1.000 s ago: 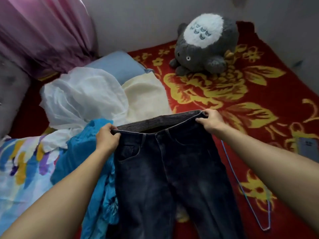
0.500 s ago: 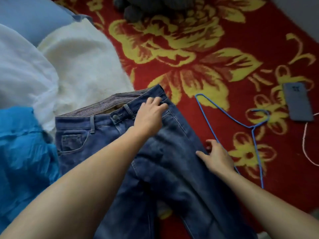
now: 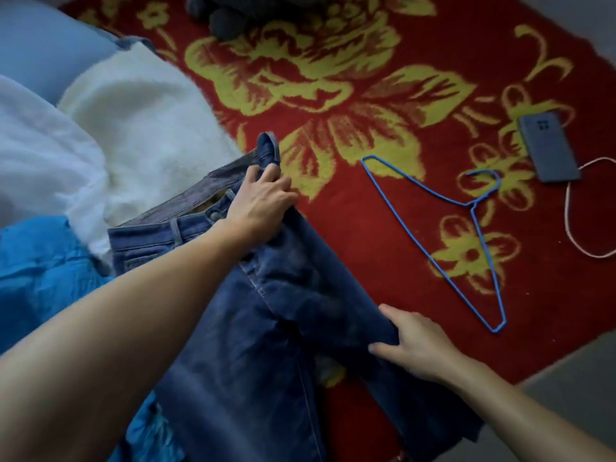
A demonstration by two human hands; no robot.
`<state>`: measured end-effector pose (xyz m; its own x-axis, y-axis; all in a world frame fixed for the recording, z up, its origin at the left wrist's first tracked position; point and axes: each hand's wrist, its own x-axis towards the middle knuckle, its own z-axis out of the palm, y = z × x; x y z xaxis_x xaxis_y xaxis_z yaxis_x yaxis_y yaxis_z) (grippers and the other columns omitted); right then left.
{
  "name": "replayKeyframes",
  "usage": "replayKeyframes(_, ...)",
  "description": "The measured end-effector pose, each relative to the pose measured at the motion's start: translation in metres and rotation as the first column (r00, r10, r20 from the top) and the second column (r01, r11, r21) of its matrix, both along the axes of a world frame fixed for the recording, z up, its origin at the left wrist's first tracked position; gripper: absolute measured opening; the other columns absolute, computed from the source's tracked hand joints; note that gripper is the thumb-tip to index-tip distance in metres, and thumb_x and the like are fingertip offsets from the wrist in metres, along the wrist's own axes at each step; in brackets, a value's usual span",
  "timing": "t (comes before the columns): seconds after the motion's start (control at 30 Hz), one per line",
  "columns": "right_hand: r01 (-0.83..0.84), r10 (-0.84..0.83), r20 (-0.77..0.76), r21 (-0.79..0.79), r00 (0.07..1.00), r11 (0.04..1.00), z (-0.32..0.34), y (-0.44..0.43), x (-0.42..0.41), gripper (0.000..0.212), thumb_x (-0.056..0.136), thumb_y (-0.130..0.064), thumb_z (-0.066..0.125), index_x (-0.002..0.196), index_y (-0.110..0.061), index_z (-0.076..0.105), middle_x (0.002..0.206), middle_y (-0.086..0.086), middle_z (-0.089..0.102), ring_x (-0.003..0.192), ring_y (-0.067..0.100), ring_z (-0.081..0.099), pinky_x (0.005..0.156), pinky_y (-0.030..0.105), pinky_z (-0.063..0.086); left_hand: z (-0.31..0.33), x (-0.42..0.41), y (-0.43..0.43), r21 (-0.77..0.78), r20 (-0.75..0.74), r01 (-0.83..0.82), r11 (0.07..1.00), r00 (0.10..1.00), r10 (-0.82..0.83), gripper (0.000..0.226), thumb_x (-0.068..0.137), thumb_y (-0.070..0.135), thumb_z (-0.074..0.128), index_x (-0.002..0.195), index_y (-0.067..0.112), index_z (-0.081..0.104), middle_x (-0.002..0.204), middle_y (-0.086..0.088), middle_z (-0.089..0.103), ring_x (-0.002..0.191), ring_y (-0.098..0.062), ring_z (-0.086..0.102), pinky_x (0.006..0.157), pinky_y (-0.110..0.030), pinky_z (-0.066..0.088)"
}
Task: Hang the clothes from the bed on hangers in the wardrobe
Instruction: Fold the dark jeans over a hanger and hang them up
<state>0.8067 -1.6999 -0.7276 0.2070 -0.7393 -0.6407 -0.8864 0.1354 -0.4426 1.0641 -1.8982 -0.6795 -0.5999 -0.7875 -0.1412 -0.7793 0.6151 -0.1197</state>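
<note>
Dark blue jeans [image 3: 266, 345] lie on the red flowered bedspread [image 3: 350, 228], waist toward the far left. My left hand [image 3: 263, 201] grips the right end of the waistband and lifts that corner off the bed. My right hand [image 3: 410, 345] holds the outer edge of the right leg near the thigh, fingers curled round the fabric. A blue wire hanger [image 3: 466, 235] lies flat on the bedspread to the right of the jeans, apart from both hands.
A white garment [image 3: 50, 155], a cream one [image 3: 143, 121] and a bright blue one [image 3: 43, 278] are piled at the left. A phone [image 3: 550, 148] with a white cable [image 3: 573, 235] lies at the right. A grey plush toy [image 3: 233, 11] sits at the top.
My left hand has closed on the waistband's right end and raised it. My right hand has moved down along the leg and taken hold of its edge.
</note>
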Motion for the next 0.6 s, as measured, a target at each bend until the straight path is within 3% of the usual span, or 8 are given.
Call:
replayKeyframes(0.1,-0.158,0.160,-0.052,0.045,0.986,0.986,0.028,0.029,0.031,0.049,0.073,-0.053,0.059,0.114,-0.029,0.050,0.110,0.000,0.068,0.109,0.028,0.061,0.079,0.035,0.046,0.040,0.055,0.030,-0.100,-0.062,-0.026,0.995,0.998,0.020,0.022,0.061,0.010,0.072,0.082,0.014,0.067,0.086,-0.007,0.055,0.095,-0.030,0.042,0.080,-0.043,0.035)
replayKeyframes(0.23,-0.230,0.225,0.073,0.067,0.972,0.971,0.067,0.079,0.093,0.046,0.070,-0.053,0.053,0.107,-0.028,0.040,0.107,0.002,0.066,0.106,0.032,0.059,0.072,0.036,0.040,0.072,0.126,0.075,-0.167,-0.088,-0.111,0.980,0.991,0.098,0.022,0.056,0.006,0.072,0.073,0.015,0.063,0.081,-0.007,0.053,0.091,-0.029,0.041,0.075,-0.041,0.034)
replayKeyframes(0.4,-0.279,0.260,0.197,0.077,0.945,0.957,0.082,0.128,0.191,0.039,0.083,-0.040,0.058,0.112,-0.026,0.035,0.105,0.012,0.059,0.101,0.037,0.055,0.080,0.039,0.042,0.071,0.206,0.125,-0.077,-0.086,-0.246,0.966,0.967,0.239,0.016,0.061,-0.001,0.069,0.072,0.009,0.063,0.079,-0.014,0.054,0.084,-0.036,0.050,0.066,-0.042,0.045)
replayKeyframes(0.5,-0.295,0.258,0.229,0.143,0.939,0.945,0.053,0.150,0.237,0.039,0.082,-0.035,0.062,0.106,-0.025,0.032,0.106,0.011,0.060,0.100,0.037,0.057,0.078,0.040,0.045,0.044,0.239,0.150,0.070,-0.010,-0.382,0.921,0.923,0.384,0.022,0.069,-0.003,0.066,0.089,0.008,0.066,0.096,-0.016,0.055,0.096,-0.037,0.048,0.073,-0.046,0.049)
replayKeyframes(0.6,-0.346,0.275,0.294,0.224,0.915,0.911,0.017,0.170,0.264,0.056,0.079,-0.033,0.068,0.125,-0.028,0.036,0.124,0.007,0.058,0.113,0.032,0.054,0.091,0.038,0.047,0.012,0.253,0.173,0.313,0.099,-0.515,0.798,0.853,0.512,0.044,0.084,0.008,0.056,0.126,0.022,0.056,0.126,-0.011,0.046,0.119,-0.033,0.041,0.091,-0.047,0.046)
